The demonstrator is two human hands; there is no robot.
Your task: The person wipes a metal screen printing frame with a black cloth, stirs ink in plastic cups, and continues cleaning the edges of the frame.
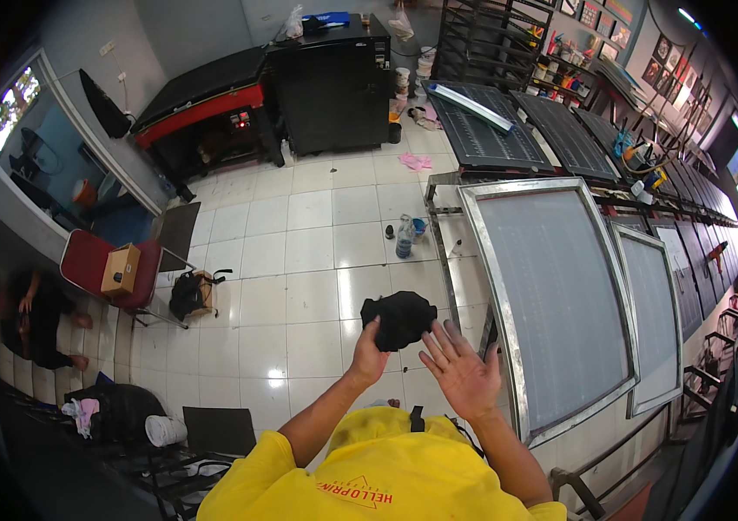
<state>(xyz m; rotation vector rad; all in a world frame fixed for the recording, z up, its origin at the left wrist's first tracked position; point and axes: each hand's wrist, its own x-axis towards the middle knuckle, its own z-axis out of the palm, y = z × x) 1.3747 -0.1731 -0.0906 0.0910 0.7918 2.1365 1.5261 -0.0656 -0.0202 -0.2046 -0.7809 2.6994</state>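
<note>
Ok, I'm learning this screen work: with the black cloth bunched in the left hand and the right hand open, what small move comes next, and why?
Probably bring the black cloth over to the metal-framed screen. The left hand grips it bunched up in the air, the right hand is open and empty near the frame's edge, and the mesh lies just to the right.

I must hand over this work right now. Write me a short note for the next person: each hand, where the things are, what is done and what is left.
Left hand: shut on a bunched black cloth, held up over the white tiled floor.
Right hand: open, fingers spread, empty, just under the cloth and beside the metal frame of the large mesh screen.
A second, smaller screen lies to its right.
Bottles stand on the floor beyond.
Done: cloth is in hand.
Left: the cloth does not touch the screen yet; whether the mesh has been wiped cannot be told.
</note>
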